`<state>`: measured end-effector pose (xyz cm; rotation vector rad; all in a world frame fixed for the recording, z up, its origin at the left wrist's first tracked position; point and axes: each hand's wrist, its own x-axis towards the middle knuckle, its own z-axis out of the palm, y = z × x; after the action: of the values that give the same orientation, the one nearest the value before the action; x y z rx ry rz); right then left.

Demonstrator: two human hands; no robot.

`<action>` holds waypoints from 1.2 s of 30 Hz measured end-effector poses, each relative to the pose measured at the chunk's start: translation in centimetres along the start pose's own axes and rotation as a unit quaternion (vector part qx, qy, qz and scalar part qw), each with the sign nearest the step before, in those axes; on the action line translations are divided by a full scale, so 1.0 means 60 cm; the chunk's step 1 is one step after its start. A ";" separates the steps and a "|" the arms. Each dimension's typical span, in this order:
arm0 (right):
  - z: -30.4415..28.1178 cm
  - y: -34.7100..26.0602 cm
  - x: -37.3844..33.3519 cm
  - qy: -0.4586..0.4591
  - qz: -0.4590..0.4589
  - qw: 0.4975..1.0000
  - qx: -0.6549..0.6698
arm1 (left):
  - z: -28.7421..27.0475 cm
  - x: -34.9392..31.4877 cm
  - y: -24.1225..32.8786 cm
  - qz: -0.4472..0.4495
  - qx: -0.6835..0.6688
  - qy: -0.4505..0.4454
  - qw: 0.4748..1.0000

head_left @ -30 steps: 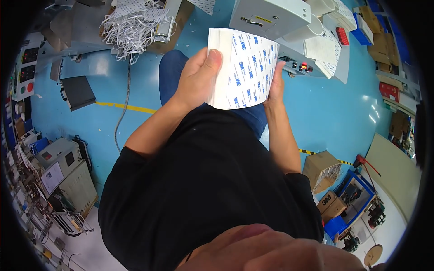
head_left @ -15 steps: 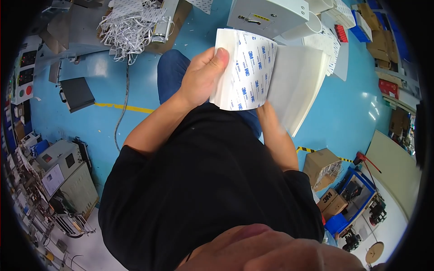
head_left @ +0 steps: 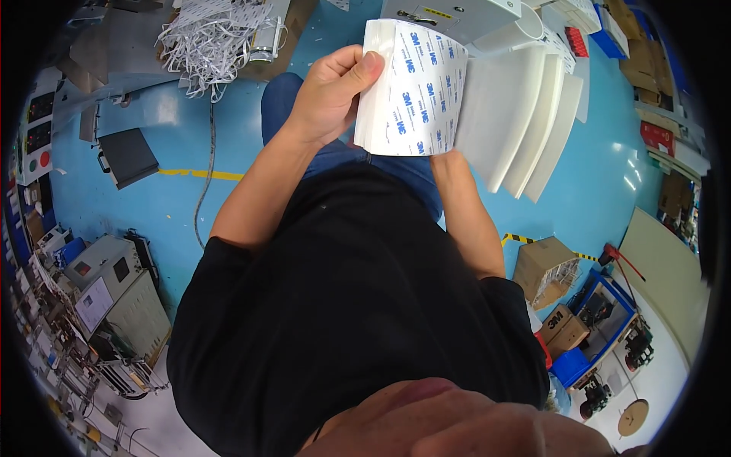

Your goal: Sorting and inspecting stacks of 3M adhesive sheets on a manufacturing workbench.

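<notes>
A thick stack of white sheets (head_left: 417,95), its top one printed in blue like adhesive-tape liner, is held up in front of me. My left hand (head_left: 331,91) is closed on the stack's left edge, thumb pressed on top and fingers behind. On the right, plain whitish sheets (head_left: 525,126) fan out and hang in separate curved bundles. My right hand (head_left: 451,161) reaches up under the stack; only its wrist end shows, and the fingers are hidden behind the sheets.
Beyond the stack stands a light grey machine box (head_left: 472,19) with a latch. White shredded strips (head_left: 217,46) are heaped at the far left, a cable (head_left: 212,145) running down from them. A black flat case (head_left: 129,156) lies on the blue floor; a cardboard box (head_left: 544,266) stands at right.
Both hands and the stack have moved farther from my body. The loose sheets on the right have spread from one main bundle into several fanned bundles, swinging outward.
</notes>
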<state>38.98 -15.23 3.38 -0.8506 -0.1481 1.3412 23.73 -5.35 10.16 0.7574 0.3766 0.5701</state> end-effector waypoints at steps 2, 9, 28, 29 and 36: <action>-0.022 0.016 0.012 0.048 -0.061 0.992 -0.100 | 0.006 0.003 0.000 0.002 -0.002 0.013 1.000; 0.031 -0.044 0.021 0.288 0.175 0.921 0.194 | -0.012 0.006 0.014 -0.030 -0.001 -0.022 0.999; -0.096 0.036 0.031 0.005 -0.024 1.000 -0.005 | -0.036 0.020 0.006 0.001 0.039 -0.061 0.997; -0.090 0.037 0.033 0.024 -0.017 1.000 -0.007 | -0.036 0.020 0.006 0.002 0.040 -0.061 0.997; 0.031 -0.035 0.001 0.143 0.122 0.966 0.176 | -0.029 0.014 0.008 0.013 0.015 -0.064 0.998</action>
<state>39.65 -14.32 5.94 -0.7637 0.4218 1.4009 23.32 -3.67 9.23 0.8247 0.2582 0.5375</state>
